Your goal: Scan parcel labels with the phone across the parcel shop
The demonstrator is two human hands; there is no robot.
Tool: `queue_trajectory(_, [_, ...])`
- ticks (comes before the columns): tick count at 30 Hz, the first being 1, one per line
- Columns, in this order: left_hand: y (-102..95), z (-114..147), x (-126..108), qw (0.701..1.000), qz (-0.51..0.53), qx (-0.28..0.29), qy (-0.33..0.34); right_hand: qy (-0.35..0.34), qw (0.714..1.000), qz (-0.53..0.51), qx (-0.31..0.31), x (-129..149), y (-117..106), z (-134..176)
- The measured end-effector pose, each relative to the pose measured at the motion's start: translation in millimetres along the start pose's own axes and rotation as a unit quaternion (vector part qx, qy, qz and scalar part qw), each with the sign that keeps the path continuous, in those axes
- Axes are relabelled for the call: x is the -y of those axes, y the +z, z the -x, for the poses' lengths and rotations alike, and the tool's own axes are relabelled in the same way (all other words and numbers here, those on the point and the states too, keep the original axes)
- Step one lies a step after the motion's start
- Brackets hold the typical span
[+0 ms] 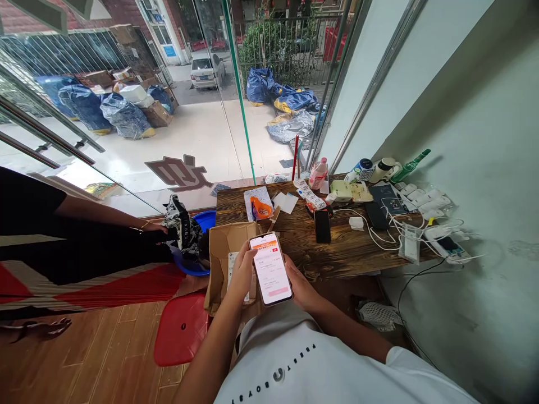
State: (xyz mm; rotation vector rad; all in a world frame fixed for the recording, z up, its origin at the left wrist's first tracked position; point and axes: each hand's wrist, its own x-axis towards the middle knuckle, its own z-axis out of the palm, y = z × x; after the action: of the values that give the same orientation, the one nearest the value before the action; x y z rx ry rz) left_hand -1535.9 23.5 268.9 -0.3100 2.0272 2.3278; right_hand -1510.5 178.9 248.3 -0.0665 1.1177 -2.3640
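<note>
A smartphone (270, 272) with a lit white screen and an orange banner is held up in front of my body. My left hand (243, 271) grips its left edge, with the thumb over the screen. Along the right edge lies my right hand (300, 283), its fingers partly hidden behind the phone. Under and beside my left forearm is an open cardboard box (219, 252) with a labelled white item (231, 262) in it. Just beyond the phone is the edge of a dark wooden table (307, 264).
On the table are an orange tape dispenser (261, 209), a dark phone (322, 226), a label strip (310, 195), a pink bottle (318, 174) and tangled white cables (396, 230). A red stool (181, 331) stands at left. Another person's hand (158, 229) holds a black-and-white bag (185, 227) over a blue basin (191, 266).
</note>
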Motion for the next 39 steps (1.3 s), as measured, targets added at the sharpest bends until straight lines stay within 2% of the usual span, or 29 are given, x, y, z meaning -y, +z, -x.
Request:
queue_trajectory(5, [-3.2,-4,5,1.000,0.015,-0.004,-0.006,0.007,1.000,-0.002,-0.003,-2,-3,-1])
queue_trajectory(10, [-2.5,-6,2,0.999,0.011,-0.044,-0.022,0.001,1.000,-0.001,-0.002,-2,-4,-2])
queue_trajectory(14, [0.6,-6,-2,0.999,0.001,-0.024,-0.023,-0.007,1.000,0.019,0.001,1,-2,-3])
queue_trajectory(17, [6.5,-3,-5,0.998,-0.061,-0.024,-0.005,-0.014,0.999,0.030,0.012,3,-1,-3])
queue_trajectory(21, [15.2,-1,-8,0.987,-0.142,-0.065,0.027,-0.023,0.998,0.050,0.015,3,-1,-4])
queue_trajectory(29, [11.4,-6,-4,0.989,-0.132,-0.054,0.025,-0.007,0.998,0.058,-0.011,3,1,-6])
queue_trajectory(39, [7.5,-7,-8,1.000,-0.002,-0.027,0.010,-0.006,0.999,0.037,-0.019,2,-1,-6])
